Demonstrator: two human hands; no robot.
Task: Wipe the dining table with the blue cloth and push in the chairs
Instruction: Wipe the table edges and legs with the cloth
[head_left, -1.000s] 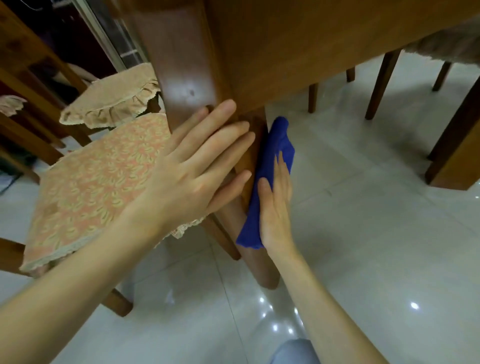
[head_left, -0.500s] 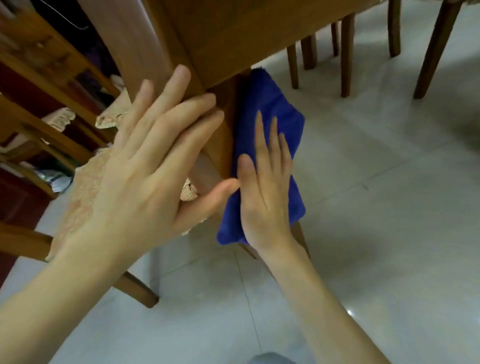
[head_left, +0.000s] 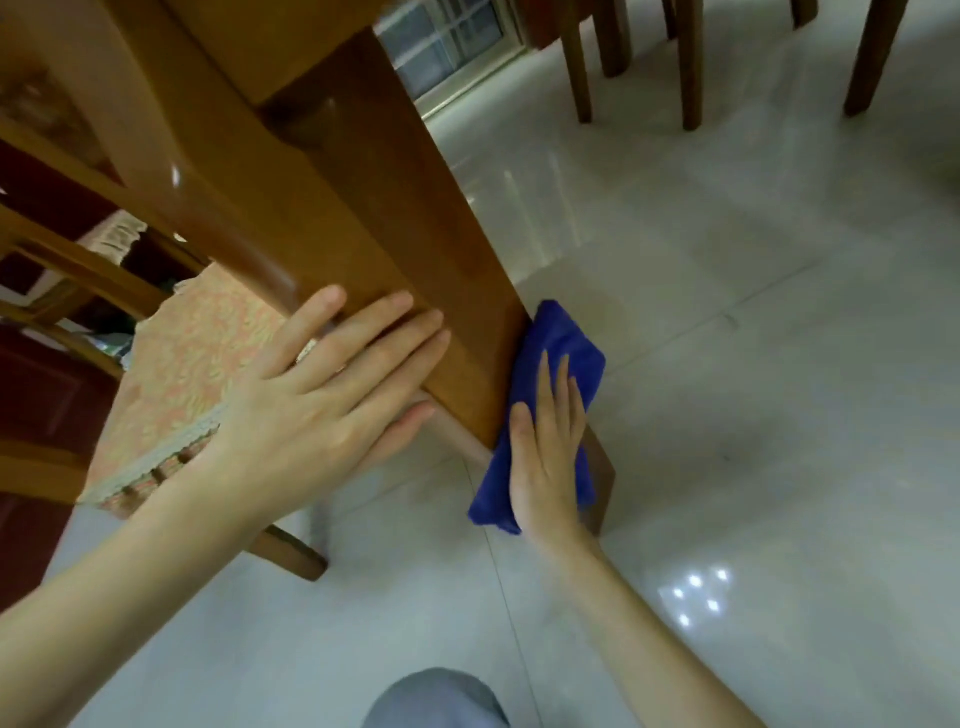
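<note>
A thick brown wooden table leg (head_left: 395, 218) slants down through the middle of the view, seen from low down. My right hand (head_left: 545, 457) lies flat with fingers extended, pressing the blue cloth (head_left: 563, 343) against the leg's right face near the floor. My left hand (head_left: 332, 395) rests open and flat on the leg's left face, fingers spread, thumb tucked under the edge. A chair with a patterned orange seat cushion (head_left: 192, 384) stands just left of the leg.
Glossy pale floor tiles (head_left: 727, 364) stretch to the right. Several dark chair legs (head_left: 691, 62) stand at the top right. Wooden chair rails (head_left: 78, 265) sit at the far left. My knee in grey fabric (head_left: 441, 699) shows at the bottom.
My right hand has slid the blue cloth down the table leg toward the floor. My left hand has moved down the leg's left face too, and the view has tilted lower.
</note>
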